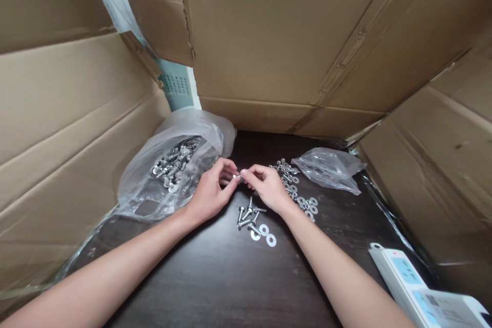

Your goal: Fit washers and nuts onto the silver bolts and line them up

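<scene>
My left hand [215, 184] and my right hand [263, 184] meet over the middle of the dark table. Between their fingertips is a small shiny metal bolt [237, 177], partly covered by the fingers. Both hands are closed in a pinch on it. Just below them lies a small pile of bolts [248, 215] with several flat washers [271, 240] at its front. Beyond my right wrist, more washers and small nuts [294, 189] are scattered. To the left of my left hand, an open clear plastic bag [132, 184] holds many bolts [177, 161].
A crumpled clear plastic bag [330, 166] lies at the back right. At the front right is a white power strip [400, 271] with a lit red light and a plugged-in adapter. Cardboard walls [277, 31] enclose the dark table [200, 282] at the left, back and right.
</scene>
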A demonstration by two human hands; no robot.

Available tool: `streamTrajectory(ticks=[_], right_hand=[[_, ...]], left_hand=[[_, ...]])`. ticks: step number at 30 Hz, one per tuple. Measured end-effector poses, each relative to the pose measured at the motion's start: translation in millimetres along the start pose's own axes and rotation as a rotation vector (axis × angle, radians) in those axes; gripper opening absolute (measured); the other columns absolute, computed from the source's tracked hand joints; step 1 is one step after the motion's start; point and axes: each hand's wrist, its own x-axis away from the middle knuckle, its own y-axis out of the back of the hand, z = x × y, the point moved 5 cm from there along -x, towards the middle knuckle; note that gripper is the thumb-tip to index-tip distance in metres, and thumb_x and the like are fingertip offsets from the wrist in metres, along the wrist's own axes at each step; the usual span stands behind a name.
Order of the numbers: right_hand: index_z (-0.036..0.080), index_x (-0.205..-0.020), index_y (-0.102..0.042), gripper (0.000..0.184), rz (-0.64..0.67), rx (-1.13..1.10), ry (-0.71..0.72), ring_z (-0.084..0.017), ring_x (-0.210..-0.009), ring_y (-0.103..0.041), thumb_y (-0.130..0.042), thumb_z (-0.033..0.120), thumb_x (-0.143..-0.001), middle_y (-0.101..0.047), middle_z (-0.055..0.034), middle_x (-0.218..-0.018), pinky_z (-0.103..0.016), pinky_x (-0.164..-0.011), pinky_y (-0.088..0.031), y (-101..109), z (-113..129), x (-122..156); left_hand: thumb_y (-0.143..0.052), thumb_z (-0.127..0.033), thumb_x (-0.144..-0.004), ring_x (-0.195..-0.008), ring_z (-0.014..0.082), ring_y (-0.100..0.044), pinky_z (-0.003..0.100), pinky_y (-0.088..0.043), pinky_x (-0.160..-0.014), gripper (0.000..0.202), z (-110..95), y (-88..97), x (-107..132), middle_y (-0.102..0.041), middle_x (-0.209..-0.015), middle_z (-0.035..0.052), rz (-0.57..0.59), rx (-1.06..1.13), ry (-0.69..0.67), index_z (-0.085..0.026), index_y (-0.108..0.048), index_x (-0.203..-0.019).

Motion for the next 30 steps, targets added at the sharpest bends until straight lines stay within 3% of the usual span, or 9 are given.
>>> streamTrajectory(ticks=[6,13,20,26,30], right_hand=[[0.020,-0.055,-0.059,0.065,-0.050,0.165,0.031,-0.015,-0.055,-0.051,-0.050,0.072,-0.093,-0.057,-0.0009,-0.054,-0.028,-0.057,-0.039,-2.6,1.6,3.5],[0.021,-0.047,-0.055,0.078,0.120,0.114,0.017,-0.014,-0.053,-0.049,-0.030,0.072,-0.100,-0.050,-0.0003,-0.047,-0.029,-0.063,-0.040,-5.0,5.9,8.1],[0.021,-0.045,-0.055,0.070,0.171,-0.018,0.041,-0.015,-0.053,-0.045,-0.033,0.057,-0.101,-0.049,-0.0015,-0.047,-0.031,-0.063,-0.037,-4.8,12.8,8.7],[0.019,-0.054,-0.068,0.052,0.171,-0.150,0.095,-0.016,-0.057,-0.040,-0.042,0.045,-0.092,-0.053,-0.0027,-0.053,-0.033,-0.061,-0.031,-3.3,10.9,6.4],[0.018,-0.062,-0.075,0.051,0.171,-0.202,0.119,-0.017,-0.059,-0.038,-0.039,0.040,-0.090,-0.052,-0.0032,-0.055,-0.035,-0.061,-0.028,-1.8,2.0,4.2]], left_hand=[[-0.062,-0.024,-0.095,-0.085,0.0174,-0.071,0.031,-0.060,-0.079,0.012,-4.3,-1.4,1.7,-0.069,-0.097,0.0045,0.013,-0.059,-0.079,-0.021,-0.053,-0.102],[-0.062,-0.024,-0.094,-0.084,0.0169,-0.070,0.029,-0.059,-0.076,0.013,-2.8,1.0,0.4,-0.068,-0.094,0.0038,-0.016,-0.082,-0.068,-0.021,-0.052,-0.101],[-0.062,-0.024,-0.094,-0.085,0.0165,-0.070,0.029,-0.058,-0.075,0.013,-1.0,-1.8,0.5,-0.067,-0.095,0.0041,0.021,-0.056,-0.048,-0.021,-0.052,-0.102],[-0.062,-0.021,-0.093,-0.085,0.0164,-0.069,0.029,-0.058,-0.074,0.015,0.4,-2.7,-0.6,-0.067,-0.094,0.0039,0.047,-0.024,-0.047,-0.020,-0.051,-0.104],[-0.062,-0.022,-0.093,-0.084,0.0167,-0.069,0.030,-0.058,-0.074,0.016,1.4,-2.6,0.3,-0.067,-0.094,0.0042,0.051,-0.007,-0.048,-0.020,-0.051,-0.104]])
